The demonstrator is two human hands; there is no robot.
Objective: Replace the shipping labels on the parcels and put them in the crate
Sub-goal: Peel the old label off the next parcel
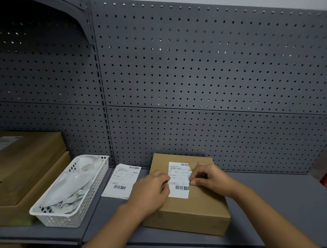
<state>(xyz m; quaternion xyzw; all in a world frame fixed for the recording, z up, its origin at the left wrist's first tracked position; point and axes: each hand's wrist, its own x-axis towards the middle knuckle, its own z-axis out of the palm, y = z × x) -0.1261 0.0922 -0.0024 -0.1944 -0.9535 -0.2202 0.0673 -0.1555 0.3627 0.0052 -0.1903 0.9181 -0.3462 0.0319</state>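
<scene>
Parcel (188, 204) lies flat on the near shelf (278, 202), steadied by the left hand (149, 190) spread loosely beside its label (179, 180) – right hand (211, 176) pinches the label's edge, likely peeling; spare labels (121, 180) and white basket (69, 191) wait alongside, stacked boxes (24, 167) beyond

A brown cardboard parcel (188, 204) lies flat on the grey shelf, its white barcoded shipping label (179, 180) stuck on top, with a loose stack of shipping labels (122, 180) at its nine o'clock and a white slotted crate (71, 192) beyond.
</scene>
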